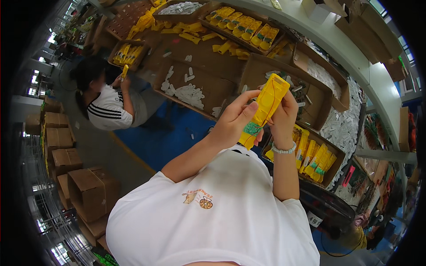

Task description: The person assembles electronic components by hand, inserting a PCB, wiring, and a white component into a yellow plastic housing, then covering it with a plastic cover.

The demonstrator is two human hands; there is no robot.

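Observation:
A long yellow plastic housing (269, 99) is held up in front of my chest, tilted, with a green circuit board (253, 128) in its lower part and thin dark red wires along it. My left hand (237, 117) grips its left side, the thumb lying on the face. My right hand (283, 117), with a beaded bracelet at the wrist, closes on the other edge; some of its fingers are hidden behind the housing. Below my right hand, a cardboard tray (339, 162) holds several similar yellow housings (317, 162), some with green boards.
Behind my hands, a cardboard tray (217, 82) contains small white parts (188, 94). Another tray (317, 117) adjoins it, beside a heap of white parts (341, 133). Yellow housings fill a far tray (202, 17). A co-worker (108, 104) sits at the left, near stacked cartons (91, 195).

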